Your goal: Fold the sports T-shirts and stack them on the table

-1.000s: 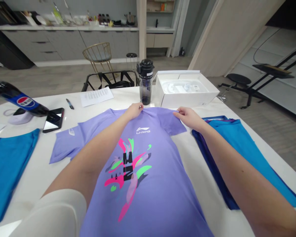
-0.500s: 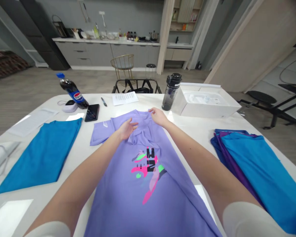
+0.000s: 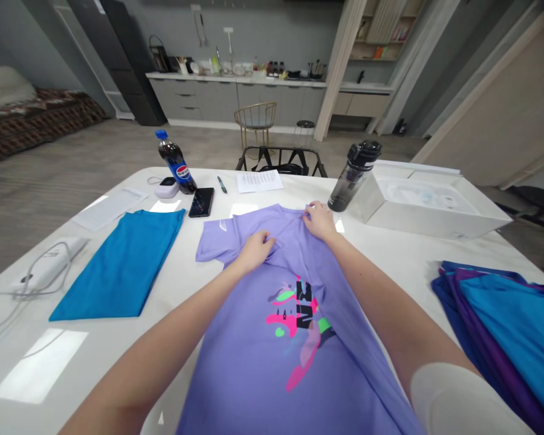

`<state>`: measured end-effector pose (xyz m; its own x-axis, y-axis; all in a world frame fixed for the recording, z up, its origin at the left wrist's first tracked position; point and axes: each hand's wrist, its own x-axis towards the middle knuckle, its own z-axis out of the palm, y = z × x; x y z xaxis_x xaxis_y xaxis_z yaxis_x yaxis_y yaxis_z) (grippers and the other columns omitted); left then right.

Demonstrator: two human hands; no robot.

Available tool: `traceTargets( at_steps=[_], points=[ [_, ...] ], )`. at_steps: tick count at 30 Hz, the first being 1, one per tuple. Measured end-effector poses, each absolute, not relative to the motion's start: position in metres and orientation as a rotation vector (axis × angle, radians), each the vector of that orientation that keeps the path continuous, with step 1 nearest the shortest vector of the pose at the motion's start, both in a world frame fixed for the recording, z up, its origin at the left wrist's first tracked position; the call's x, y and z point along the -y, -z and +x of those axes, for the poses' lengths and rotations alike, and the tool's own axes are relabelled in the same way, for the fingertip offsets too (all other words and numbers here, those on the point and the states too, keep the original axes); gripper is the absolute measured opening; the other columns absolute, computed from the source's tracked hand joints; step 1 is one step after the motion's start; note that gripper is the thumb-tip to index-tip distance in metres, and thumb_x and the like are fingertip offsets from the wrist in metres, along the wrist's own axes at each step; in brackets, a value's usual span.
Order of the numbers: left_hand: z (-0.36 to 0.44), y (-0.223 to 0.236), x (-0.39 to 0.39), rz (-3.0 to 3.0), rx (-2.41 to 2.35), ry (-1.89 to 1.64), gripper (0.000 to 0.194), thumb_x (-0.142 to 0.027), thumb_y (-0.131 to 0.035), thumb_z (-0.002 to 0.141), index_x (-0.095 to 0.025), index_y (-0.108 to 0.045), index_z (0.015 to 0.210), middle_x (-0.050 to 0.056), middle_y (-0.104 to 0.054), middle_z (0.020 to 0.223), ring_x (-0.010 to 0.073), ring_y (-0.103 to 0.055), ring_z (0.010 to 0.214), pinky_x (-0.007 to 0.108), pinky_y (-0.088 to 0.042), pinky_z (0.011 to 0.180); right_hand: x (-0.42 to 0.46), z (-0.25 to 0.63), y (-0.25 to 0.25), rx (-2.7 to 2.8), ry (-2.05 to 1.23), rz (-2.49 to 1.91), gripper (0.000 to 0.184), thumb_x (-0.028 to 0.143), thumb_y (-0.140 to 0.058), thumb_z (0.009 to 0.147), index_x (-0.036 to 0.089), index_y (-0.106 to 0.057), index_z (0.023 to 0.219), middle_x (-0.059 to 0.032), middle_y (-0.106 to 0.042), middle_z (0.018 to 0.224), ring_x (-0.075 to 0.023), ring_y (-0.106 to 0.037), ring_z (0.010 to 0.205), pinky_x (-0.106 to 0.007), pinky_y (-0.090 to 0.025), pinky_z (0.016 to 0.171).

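A purple T-shirt (image 3: 263, 350) with a pink, green and black print lies lengthwise in front of me, collar end away. My left hand (image 3: 256, 251) is closed on a fold of it below the collar, fingertips pinched into the cloth. At the far right shoulder edge, my right hand (image 3: 320, 221) grips the shirt, its fingers curled over the fabric. The short sleeve on the left lies spread flat; the right side is folded inward along its length.
A folded blue garment (image 3: 122, 266) lies to the left, a pile of blue and purple garments (image 3: 517, 326) to the right. Beyond the shirt are a cola bottle (image 3: 178, 166), a phone (image 3: 202, 202), a pen (image 3: 222, 185), a paper (image 3: 259, 180), a dark tumbler (image 3: 351, 181) and a white box (image 3: 421, 211).
My left hand, open above the shirt before, has closed on its cloth. My right hand keeps its hold near the shoulder. The view has turned left, shifting everything rightward.
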<state>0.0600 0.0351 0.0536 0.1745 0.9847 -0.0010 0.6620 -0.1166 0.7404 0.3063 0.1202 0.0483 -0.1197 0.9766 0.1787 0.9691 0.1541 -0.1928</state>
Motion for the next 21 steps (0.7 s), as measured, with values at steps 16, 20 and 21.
traceTargets(
  at_steps=[16,20,21],
  points=[
    [0.052,-0.045,-0.056,2.392,-1.581,-0.562,0.041,-0.027,-0.042,0.102,-0.02,-0.058,0.139,0.013,-0.058,0.144,0.0261,-0.055,0.131,0.04,-0.039,0.114,-0.091,0.29,-0.043,1.935,-0.038,-1.95,0.045,0.034,-0.045,0.1,0.018,-0.053,0.142,-0.0193,-0.045,0.153,-0.0353,-0.042,0.136,-0.054,-0.039,0.108],
    [0.066,-0.026,-0.019,2.434,-1.467,-0.338,0.055,-0.051,-0.04,0.104,-0.024,-0.05,0.15,0.013,-0.045,0.159,0.0315,-0.04,0.147,0.049,-0.027,0.123,-0.036,0.288,-0.031,2.221,-0.164,-1.826,0.054,0.048,-0.038,0.104,0.024,-0.045,0.153,-0.0136,-0.038,0.163,-0.0333,-0.034,0.147,-0.059,-0.029,0.117],
    [0.067,-0.021,-0.013,2.439,-1.486,-0.312,0.058,-0.054,-0.039,0.103,-0.025,-0.047,0.153,0.012,-0.04,0.163,0.0321,-0.034,0.152,0.051,-0.022,0.125,-0.025,0.289,-0.027,2.262,-0.191,-1.842,0.056,0.051,-0.035,0.105,0.026,-0.042,0.155,-0.0119,-0.037,0.165,-0.033,-0.032,0.149,-0.062,-0.025,0.118]
  ],
)
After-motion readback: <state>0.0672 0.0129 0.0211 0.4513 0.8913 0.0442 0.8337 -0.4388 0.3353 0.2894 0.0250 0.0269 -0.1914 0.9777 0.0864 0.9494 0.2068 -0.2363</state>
